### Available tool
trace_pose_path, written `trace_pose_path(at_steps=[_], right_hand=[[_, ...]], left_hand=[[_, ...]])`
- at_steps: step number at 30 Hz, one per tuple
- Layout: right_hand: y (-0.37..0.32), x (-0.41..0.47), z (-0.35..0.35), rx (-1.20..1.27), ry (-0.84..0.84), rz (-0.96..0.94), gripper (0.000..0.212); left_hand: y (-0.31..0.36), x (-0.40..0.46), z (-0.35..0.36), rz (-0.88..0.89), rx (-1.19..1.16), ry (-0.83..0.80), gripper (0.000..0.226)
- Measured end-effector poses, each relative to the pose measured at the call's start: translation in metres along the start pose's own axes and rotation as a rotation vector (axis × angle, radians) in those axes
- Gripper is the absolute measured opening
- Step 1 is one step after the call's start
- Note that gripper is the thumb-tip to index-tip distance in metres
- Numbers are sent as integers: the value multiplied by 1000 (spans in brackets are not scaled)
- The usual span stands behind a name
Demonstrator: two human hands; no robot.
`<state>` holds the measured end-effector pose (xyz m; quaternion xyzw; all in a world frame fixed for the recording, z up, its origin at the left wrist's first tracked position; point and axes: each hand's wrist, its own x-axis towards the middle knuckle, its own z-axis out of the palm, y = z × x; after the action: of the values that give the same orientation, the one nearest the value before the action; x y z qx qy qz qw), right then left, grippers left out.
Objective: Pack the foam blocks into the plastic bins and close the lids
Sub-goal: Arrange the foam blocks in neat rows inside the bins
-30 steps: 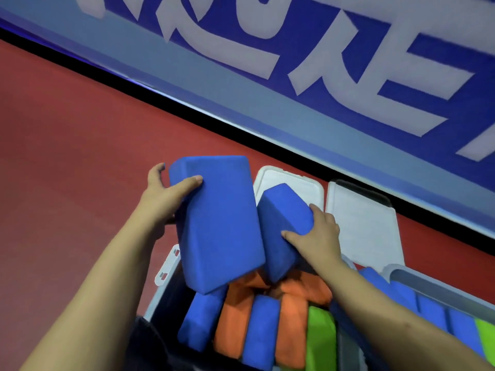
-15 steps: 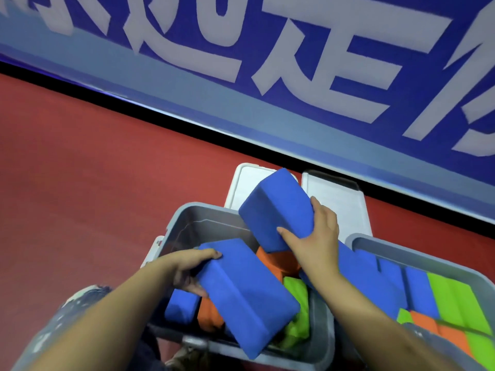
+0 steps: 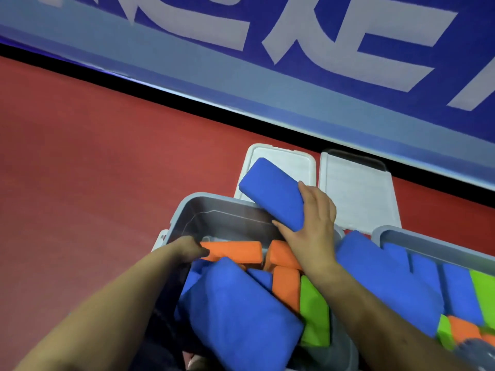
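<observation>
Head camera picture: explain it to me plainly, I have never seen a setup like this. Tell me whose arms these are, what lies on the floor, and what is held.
No machine here: a person wears a camera on the head, looking down at their own arms. The right hand grips a blue foam block above a grey bin of foam blocks. The left hand reaches inside and touches an orange block. A second bin stands to the right. Two white lids lie on the red floor beyond.
</observation>
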<state>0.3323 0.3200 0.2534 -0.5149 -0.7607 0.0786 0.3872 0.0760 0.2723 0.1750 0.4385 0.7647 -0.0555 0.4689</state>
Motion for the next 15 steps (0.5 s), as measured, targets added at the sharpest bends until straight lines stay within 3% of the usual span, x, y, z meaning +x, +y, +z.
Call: trace_pose_path(at_steps=[2,4,9,15], right_hand=[[9,8,18,-8,22,-57,82],[20,13,32,-32,30,-103,82],[63,24,56,-161,60,-164,85],[111,14,79,-262,-41,-150,82]], left_hand=[[5,18,-8,97,141,159,22],[12,40,-9,136,307,172,29],[35,101,13,232,630,10,68],[70,155,47,335,546,-152,89]])
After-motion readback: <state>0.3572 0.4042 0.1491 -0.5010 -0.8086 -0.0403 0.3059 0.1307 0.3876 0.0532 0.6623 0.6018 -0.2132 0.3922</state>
